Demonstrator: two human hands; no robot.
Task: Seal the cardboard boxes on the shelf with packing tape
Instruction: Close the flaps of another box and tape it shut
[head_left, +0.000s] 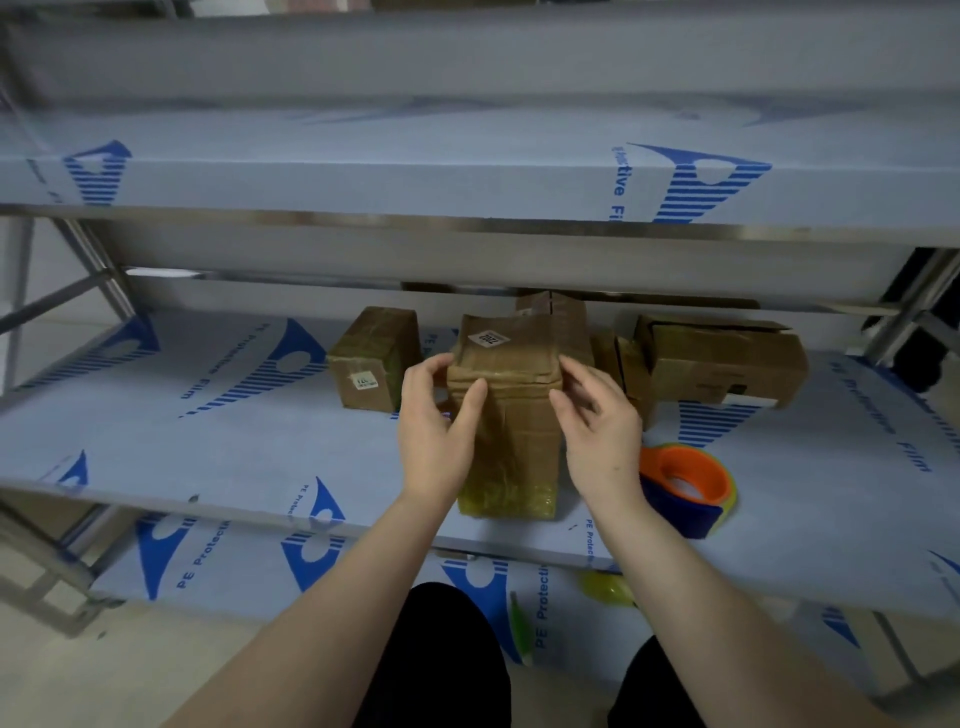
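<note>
Cardboard box (506, 410) on shelf (208, 441), between left hand (439, 431) and right hand (602, 431), both gripping it

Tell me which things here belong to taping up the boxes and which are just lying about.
For the job: tall box, gripped by left hand and right hand; tape dispenser beside it; small box; open-flapped box.
Lying about: crumpled yellow-green scrap and green strip on the lower shelf.
</note>
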